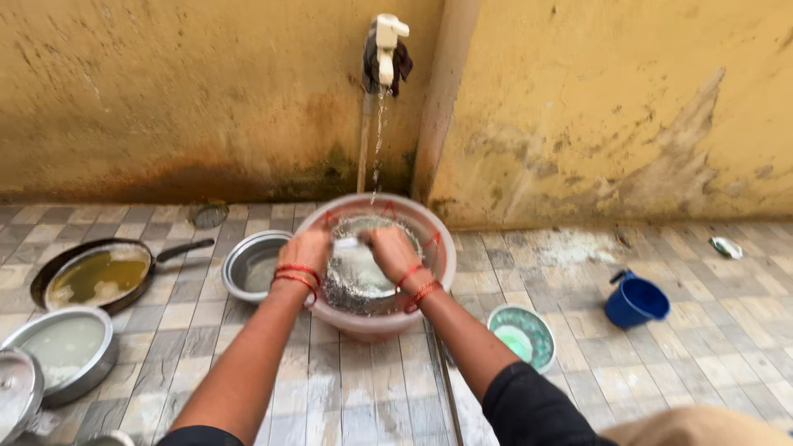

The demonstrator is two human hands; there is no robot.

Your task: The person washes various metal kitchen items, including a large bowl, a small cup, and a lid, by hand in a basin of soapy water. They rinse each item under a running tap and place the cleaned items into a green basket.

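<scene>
A pale plastic tub (429, 227) full of water stands on the tiled floor under a white wall tap (386, 41) that runs a thin stream into it. My left hand (306, 248) and my right hand (390, 246) are both over the tub, fingers closed on a small white thing (347, 243) held between them. What that thing is I cannot tell. Red bangles circle both wrists.
A steel bowl (248, 264) sits left of the tub. Further left are a dark frying pan (99, 272) with yellowish water, a steel dish (62, 347) and a lid (16, 392). A small green-lined bowl (522, 334) and a blue mug (634, 301) lie to the right. A floor drain (208, 215) is near the wall.
</scene>
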